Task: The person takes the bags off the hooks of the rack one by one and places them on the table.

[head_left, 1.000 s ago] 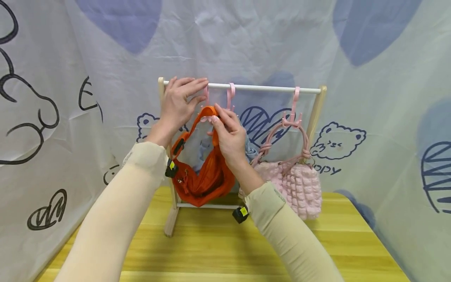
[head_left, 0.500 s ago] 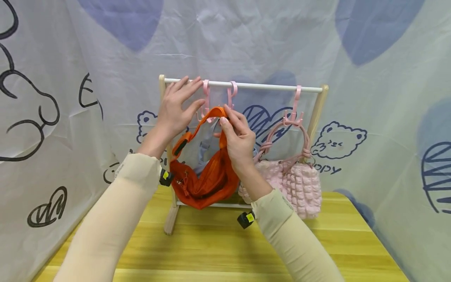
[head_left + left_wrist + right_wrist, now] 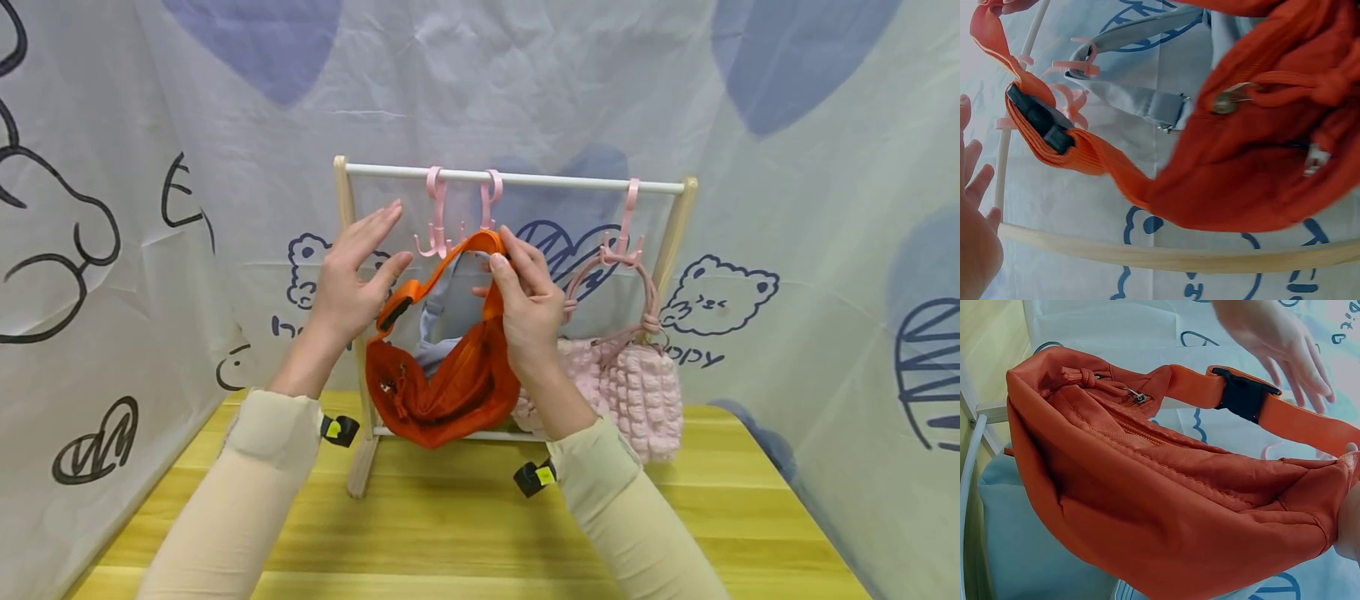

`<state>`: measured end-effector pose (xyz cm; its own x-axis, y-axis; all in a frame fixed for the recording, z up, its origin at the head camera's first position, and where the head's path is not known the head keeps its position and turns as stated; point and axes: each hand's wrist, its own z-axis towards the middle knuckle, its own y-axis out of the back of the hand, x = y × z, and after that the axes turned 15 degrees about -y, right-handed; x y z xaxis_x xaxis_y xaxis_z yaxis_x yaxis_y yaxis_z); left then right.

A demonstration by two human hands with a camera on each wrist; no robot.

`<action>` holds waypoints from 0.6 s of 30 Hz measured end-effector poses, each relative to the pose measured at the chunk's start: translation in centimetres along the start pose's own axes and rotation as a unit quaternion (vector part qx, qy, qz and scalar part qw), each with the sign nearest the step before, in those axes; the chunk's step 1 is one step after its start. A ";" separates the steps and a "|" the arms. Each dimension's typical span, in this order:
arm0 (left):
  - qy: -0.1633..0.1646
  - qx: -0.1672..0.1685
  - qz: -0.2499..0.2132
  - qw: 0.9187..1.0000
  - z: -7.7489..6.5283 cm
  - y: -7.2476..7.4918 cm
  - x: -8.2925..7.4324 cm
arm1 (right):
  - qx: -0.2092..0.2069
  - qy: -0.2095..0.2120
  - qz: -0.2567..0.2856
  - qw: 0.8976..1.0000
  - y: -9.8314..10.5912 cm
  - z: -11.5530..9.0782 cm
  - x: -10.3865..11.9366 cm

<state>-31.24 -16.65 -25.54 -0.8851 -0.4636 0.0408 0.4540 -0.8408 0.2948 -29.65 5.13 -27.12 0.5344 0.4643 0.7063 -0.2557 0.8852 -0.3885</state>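
My right hand (image 3: 532, 312) pinches the strap of an orange belt bag (image 3: 450, 392), with the bag hanging below in front of the rack. The strap's black buckle (image 3: 1244, 394) is fastened. To the left, my left hand (image 3: 345, 287) has straight, spread fingers and holds nothing; the left wrist view shows it apart from the strap. A pink hook (image 3: 437, 221) on the rail bears nothing. Beside it, another pink hook (image 3: 489, 196) is partly hidden by the orange strap. Behind the orange bag hangs a grey-blue bag (image 3: 1041, 531), mostly covered.
The hooks hang on the white rail (image 3: 570, 181) of a small wooden rack. A quilted pink bag (image 3: 648, 400) hangs from a third pink hook (image 3: 630, 221) at the right. The rack stands on a yellow wooden table (image 3: 450, 525) before a printed curtain (image 3: 810, 208).
My right hand has moved the orange bag's strap to the right, away from the left hook. My left hand has drawn back from the rail, down and to the left.
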 end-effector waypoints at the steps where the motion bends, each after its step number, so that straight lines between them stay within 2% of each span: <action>1: -0.003 -0.003 -0.002 1.000 -0.4 0.0 -0.1 | -0.001 0.000 0.003 1.000 0.1 -0.1 0.1; 10: -0.012 -0.037 -0.028 0.999 -4.1 0.0 -1.1 | -0.008 0.005 0.026 1.000 1.0 -0.6 0.7; 18: 0.018 -0.055 -0.056 0.997 -7.2 -0.1 -1.7 | -0.009 0.021 0.039 0.999 1.6 -1.1 1.1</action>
<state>-28.99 -17.80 -32.54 -0.9276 -0.3730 -0.0213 0.3627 -0.9127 0.1884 -28.56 7.02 -27.65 0.5468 0.5308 0.6475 -0.2848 0.8452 -0.4523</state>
